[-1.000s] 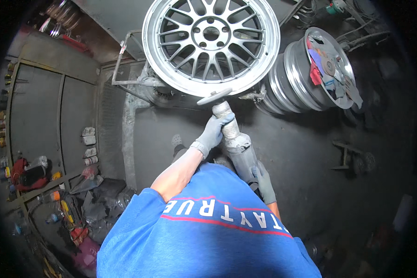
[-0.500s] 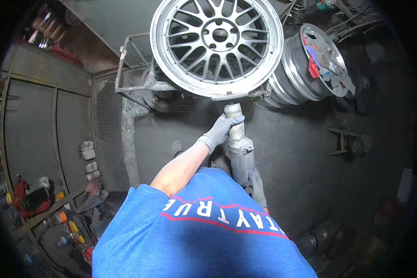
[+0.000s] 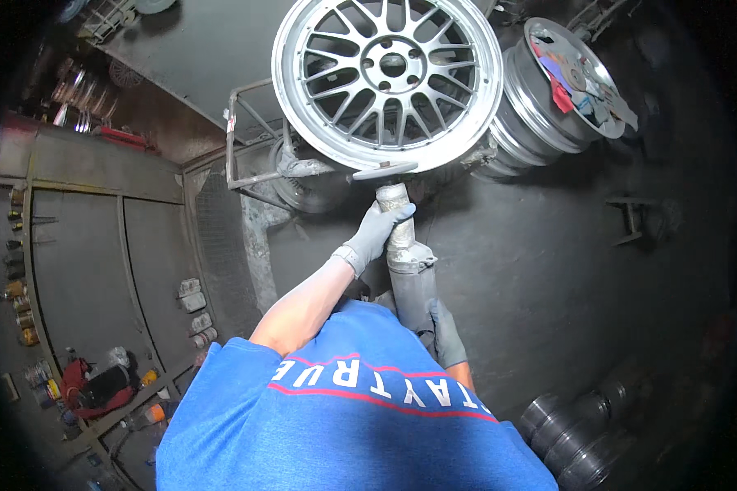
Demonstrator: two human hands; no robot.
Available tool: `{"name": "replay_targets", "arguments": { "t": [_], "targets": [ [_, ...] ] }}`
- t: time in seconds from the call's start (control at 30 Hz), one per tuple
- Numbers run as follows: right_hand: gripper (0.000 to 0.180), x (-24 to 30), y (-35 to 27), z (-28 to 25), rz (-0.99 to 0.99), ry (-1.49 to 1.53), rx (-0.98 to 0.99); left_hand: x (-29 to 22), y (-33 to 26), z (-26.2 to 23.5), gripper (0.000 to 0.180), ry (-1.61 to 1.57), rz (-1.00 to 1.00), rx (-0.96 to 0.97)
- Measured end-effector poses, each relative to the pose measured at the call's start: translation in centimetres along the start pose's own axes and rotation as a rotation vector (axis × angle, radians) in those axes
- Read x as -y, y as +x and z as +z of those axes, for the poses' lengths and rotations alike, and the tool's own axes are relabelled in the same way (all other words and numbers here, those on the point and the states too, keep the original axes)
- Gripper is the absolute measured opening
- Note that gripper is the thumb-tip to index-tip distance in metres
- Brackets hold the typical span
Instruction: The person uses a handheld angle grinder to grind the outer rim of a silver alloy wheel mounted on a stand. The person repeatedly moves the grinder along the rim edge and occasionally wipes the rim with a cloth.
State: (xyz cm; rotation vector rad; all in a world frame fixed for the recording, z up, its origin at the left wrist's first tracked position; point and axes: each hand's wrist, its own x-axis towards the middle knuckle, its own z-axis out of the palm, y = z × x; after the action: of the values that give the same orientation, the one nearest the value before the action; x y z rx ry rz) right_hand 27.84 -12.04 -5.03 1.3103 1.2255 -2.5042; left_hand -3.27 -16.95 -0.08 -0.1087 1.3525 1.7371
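A second wheel (image 3: 565,90) with rags on its face stands just right of the spoked wheel (image 3: 387,78), which rests on a metal stand (image 3: 254,155). The grinder (image 3: 403,245) runs lengthwise away from the person (disc against the rim's lower edge). Left hand (image 3: 377,233) fingers clamp its neck; right hand (image 3: 444,331) wraps the rear body.

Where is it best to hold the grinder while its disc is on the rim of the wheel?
Best held at two places, as now: left hand around the narrow neck just behind the disc, right hand around the thick rear body of the grinder. The long body points straight at the wheel, so come from behind it.
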Motion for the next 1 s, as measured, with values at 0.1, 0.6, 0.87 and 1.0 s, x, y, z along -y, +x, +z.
{"name": "replay_targets", "arguments": {
  "t": [0.1,0.6,0.87,1.0],
  "targets": [
    [0.057,0.7,0.2,-1.9,0.002,0.025,0.007,0.7,0.5,1.7,0.045,0.009,-0.003,0.005],
    [0.061,21.1,1.4,-18.2,-0.197,-0.623,-0.061,4.6,7.7,16.8,0.026,-0.407,-0.008,0.135],
    [0.065,24.7,1.2,-19.1,-0.167,-0.667,-0.049,4.0,8.2,18.3,0.03,-0.48,0.006,0.151],
    [0.065,20.4,-0.4,-15.9,-0.09,-0.577,-0.06,3.9,6.1,15.2,0.038,-0.396,-0.031,0.139]
  ]
}}
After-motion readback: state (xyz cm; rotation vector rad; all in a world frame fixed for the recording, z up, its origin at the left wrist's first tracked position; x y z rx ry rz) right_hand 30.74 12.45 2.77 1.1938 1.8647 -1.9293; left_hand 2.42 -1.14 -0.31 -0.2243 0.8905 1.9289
